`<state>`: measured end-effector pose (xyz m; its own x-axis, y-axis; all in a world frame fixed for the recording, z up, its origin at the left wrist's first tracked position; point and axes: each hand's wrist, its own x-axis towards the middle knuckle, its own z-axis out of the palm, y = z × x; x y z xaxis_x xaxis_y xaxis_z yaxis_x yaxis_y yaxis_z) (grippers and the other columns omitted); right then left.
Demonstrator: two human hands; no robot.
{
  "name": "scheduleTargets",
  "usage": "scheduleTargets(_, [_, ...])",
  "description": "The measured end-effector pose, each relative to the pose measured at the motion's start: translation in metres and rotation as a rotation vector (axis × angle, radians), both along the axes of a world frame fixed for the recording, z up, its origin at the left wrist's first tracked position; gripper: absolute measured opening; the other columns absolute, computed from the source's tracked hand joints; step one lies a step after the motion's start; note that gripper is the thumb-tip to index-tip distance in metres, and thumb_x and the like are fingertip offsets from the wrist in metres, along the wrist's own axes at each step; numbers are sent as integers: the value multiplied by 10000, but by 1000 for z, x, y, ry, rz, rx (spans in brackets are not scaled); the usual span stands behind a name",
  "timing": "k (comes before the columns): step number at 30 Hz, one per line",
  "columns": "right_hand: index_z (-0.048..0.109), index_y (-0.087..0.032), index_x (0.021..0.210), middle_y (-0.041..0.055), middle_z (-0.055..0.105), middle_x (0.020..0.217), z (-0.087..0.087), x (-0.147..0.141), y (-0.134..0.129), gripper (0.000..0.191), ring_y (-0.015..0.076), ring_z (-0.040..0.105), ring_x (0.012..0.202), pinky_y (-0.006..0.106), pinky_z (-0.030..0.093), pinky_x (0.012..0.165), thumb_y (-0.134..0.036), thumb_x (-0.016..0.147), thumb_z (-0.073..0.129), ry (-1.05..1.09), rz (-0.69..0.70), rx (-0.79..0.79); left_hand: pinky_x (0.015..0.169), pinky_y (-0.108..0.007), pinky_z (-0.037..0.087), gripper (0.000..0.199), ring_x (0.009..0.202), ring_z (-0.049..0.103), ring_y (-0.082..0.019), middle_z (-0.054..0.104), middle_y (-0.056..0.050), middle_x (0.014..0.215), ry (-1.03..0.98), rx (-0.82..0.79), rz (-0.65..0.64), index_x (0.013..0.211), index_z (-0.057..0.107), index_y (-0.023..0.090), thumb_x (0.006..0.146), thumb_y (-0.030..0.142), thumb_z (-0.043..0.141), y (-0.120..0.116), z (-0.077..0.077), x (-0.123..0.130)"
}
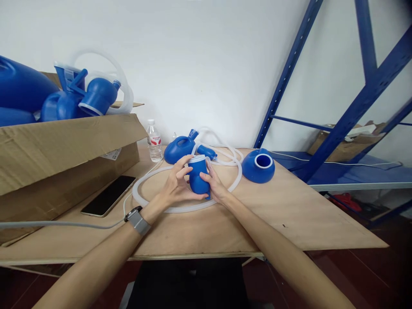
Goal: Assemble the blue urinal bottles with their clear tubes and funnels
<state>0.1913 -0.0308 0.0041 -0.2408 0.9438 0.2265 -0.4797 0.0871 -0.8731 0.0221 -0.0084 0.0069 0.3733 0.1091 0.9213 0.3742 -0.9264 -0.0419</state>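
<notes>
Both hands hold a small blue container (198, 176) with a white rim at its top, over the middle of the table. My left hand (177, 183) wraps its left side, with fingers near the rim and the thumb low down. On its right side, my right hand (216, 183) grips with the thumb across the front. Around and behind the hands lies a looped clear hose (189, 209). Behind them a blue jug with a handle (179, 150) lies beside a smaller blue piece (207, 152). To the right sits a round blue vessel with a white-rimmed opening (259, 167).
A cardboard box (71, 137) full of blue parts stands at the left. Near it are a black phone (109, 196), a cable (64, 224) and a water bottle (154, 142). Blue metal shelving (347, 171) stands at the right. The table's front edge (199, 256) runs below the arms.
</notes>
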Motion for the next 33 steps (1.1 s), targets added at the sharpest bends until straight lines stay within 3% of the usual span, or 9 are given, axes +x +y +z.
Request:
scheduleTargets(6, [252,-495,1565,-27,617,1423,1,0,-2,1067,238,690,1154,389,612,917,-345,709,870,26,-38,73,1027,-605,505,1102,1366,492,-366,372,-185,1482,1,-58,-14,1424,203,354,611,606,902,-1,-5,2])
scheduleTargets(12, [453,-424,1476,-18,580,1468,0,1,0,831,239,648,1230,386,567,1008,-407,744,846,-32,-70,143,1063,-644,462,1167,1387,447,-395,316,-206,1512,10,-157,33,1504,184,314,624,631,883,1,-12,2])
scheduleTargets(20, [486,-348,1502,11,455,1594,-4,4,10,826,267,441,1463,433,414,1185,-403,761,846,-194,-201,293,1161,-637,356,1310,1482,313,-427,257,-225,1576,36,-234,72,1608,33,291,657,636,865,4,-14,4])
scheduleTargets(25, [391,-354,1570,-8,419,1623,1,5,9,873,259,413,1487,426,390,1206,-464,805,798,-166,-191,233,1183,-600,335,1392,1501,270,-425,250,-223,1599,-34,-365,44,1627,30,268,600,697,865,6,-16,3])
scheduleTargets(28, [367,-373,1576,-37,384,1642,3,9,10,838,254,417,1486,420,412,1195,-520,839,738,-113,-181,129,1150,-531,390,1041,1444,381,-377,346,-204,1563,-124,-510,-34,1590,251,220,792,712,703,4,-10,2])
scheduleTargets(30, [352,-353,1582,-5,474,1587,1,11,12,887,270,500,1424,431,461,1157,-519,813,760,-112,-158,65,1084,-472,452,704,1334,507,-325,490,-171,1468,-184,-628,-81,1470,458,190,939,646,533,1,-2,1])
scheduleTargets(33, [244,-329,1609,54,655,1389,-6,15,16,1067,292,681,1196,464,565,1028,-468,737,844,-137,-49,-12,997,-391,498,464,1204,602,-276,656,-114,1299,-289,-814,-147,1235,631,185,981,548,495,-3,12,0])
